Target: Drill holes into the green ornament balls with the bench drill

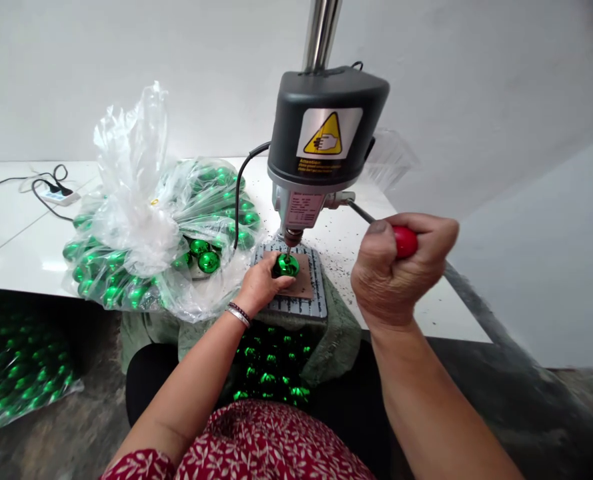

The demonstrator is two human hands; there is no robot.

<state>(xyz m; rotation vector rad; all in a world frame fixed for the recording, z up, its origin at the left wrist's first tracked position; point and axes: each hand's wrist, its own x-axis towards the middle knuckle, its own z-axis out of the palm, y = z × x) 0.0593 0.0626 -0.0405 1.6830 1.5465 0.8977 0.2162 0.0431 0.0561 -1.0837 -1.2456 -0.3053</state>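
Note:
My left hand (pixel 260 285) holds a shiny green ball (pixel 287 265) on the brown pad of the drill press base (pixel 296 303), right under the drill bit (pixel 289 245). My right hand (pixel 399 270) is closed around the red knob (pixel 406 241) of the press lever, to the right of the dark grey drill head (pixel 326 127). A bracelet sits on my left wrist.
A clear plastic bag (pixel 141 233) full of green balls lies on the white table (pixel 21 227) left of the press. More green balls fill a sack (pixel 271 370) below the table edge and a bag (pixel 16 373) on the floor at left. A power strip (pixel 59 195) with cables lies far left.

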